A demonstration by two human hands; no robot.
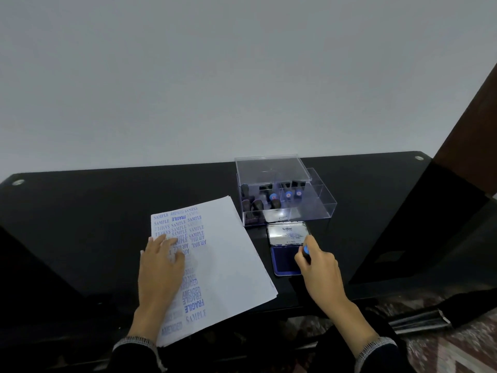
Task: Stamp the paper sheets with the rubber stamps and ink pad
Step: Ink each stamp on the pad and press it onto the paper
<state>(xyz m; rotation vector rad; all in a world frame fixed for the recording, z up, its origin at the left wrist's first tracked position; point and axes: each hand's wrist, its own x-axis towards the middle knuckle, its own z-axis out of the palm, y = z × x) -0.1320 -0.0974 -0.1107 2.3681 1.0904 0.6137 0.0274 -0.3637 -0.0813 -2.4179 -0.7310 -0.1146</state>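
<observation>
A stack of white paper sheets (228, 254) lies tilted on the black table (80, 211), its left part covered in blue stamped words such as SAMPLE, FRAGILE and AMENDED. My left hand (161, 265) rests flat on the paper with fingers spread. To the right lies an open ink pad (285, 261) with a blue pad and a silver lid (287, 232) folded back. My right hand (317, 267) grips a dark rubber stamp with a blue cap (306, 249) over the ink pad. The stamp's lower end is hidden by my fingers.
A clear plastic box (317, 208) with its lid raised stands behind the ink pad and holds several dark-handled stamps (273, 197). A dark slanted panel (430, 224) borders the table on the right. A patterned rug (443, 354) shows below the table's front edge.
</observation>
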